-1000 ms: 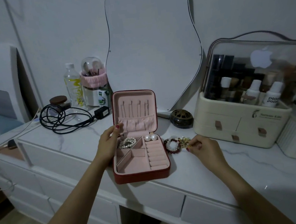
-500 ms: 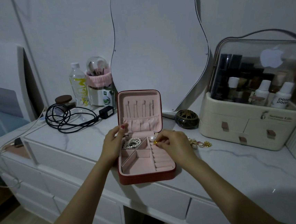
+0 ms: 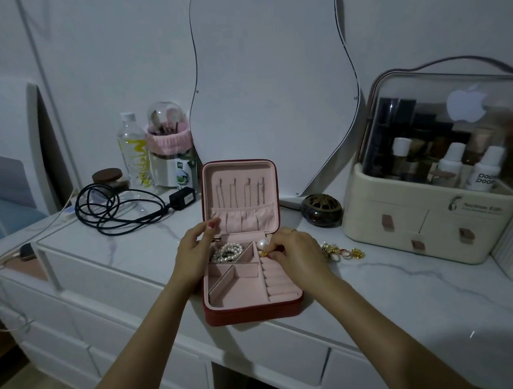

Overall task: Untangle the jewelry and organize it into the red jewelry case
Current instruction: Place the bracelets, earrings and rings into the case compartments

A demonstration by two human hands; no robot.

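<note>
Right hand (image 3: 298, 254) | unmoved since 0.5 s, fingers apparently pinching gold piece (image 3: 264, 253) | left hand (image 3: 194, 256) steadying case (image 3: 250, 311)

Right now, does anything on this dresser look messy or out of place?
Yes: a small tangle of gold jewelry lies loose on the marble top, right of the open red jewelry case, not yet put away. A black cable also sprawls in loops at back left.

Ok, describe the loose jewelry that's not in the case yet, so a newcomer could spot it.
Start at the cream cosmetics organizer on the right of the marble dresser top. Just in front of its left corner lies a small tangle of gold pieces, right of the red jewelry case. It alone glints gold with red bits.
</note>
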